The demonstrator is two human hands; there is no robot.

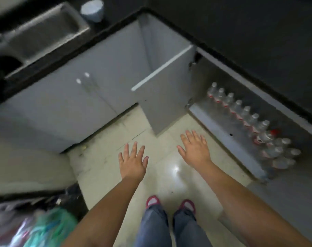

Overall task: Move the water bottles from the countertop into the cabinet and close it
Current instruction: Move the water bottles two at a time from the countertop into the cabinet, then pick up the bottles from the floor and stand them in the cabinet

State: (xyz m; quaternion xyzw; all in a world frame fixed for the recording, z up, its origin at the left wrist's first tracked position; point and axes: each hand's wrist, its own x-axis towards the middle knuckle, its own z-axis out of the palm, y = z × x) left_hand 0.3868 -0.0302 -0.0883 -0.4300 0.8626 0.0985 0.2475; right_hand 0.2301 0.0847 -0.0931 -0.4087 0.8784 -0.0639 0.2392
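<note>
**Bottles shelved, door waiting to be swung shut**

The water bottles [249, 122] are standing in a row on the cabinet [222, 129] floor, at the right. The open cabinet door [162, 82] is jutting toward the viewer, its near edge just beyond the right hand [194, 148]. The left hand [133, 161] is hovering farther off. Both are holding nothing, fingers spread flat. The right hand looks better placed to push it shut.

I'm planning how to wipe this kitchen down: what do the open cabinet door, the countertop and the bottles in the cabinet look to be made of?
Open cabinet door: looks like grey matte laminate board, flat and uniform with a pale edge strip. Countertop: dark, smooth, possibly stone or laminate; the blur leaves it open. Water bottles: clear plastic, see-through with red labels and pale caps.
</note>
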